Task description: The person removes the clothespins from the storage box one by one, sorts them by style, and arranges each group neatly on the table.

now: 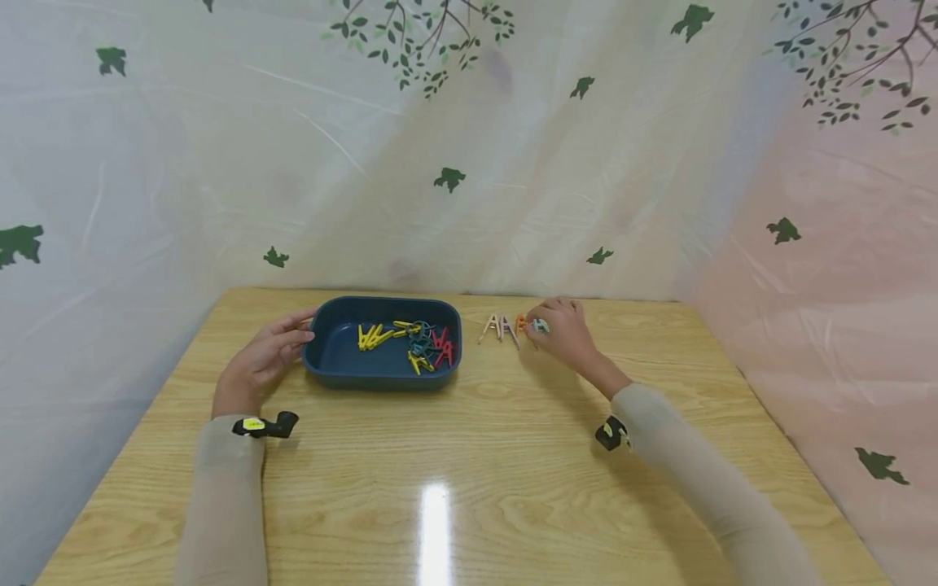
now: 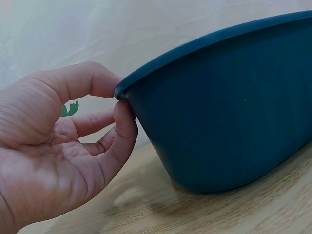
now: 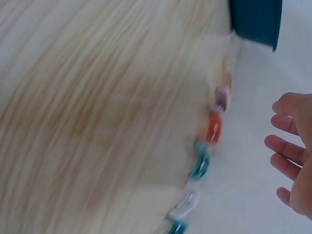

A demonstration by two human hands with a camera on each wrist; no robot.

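Observation:
My left hand pinches the left rim of a dark blue plastic tub, thumb on the rim and curled fingers beneath it in the left wrist view. Inside the tub lie yellow clothespins, red clothespins and dark teal ones. My right hand hovers by a row of clothespins to the tub's right, its fingers loosely bent and holding nothing in the right wrist view. That row has a peach clothespin, a purple one, an orange one, a teal one and a white one.
The tub and the row stand near the back edge of a wooden table. Behind it hangs a pale sheet with green leaf prints, which continues along the right side. Black cameras are strapped to both wrists.

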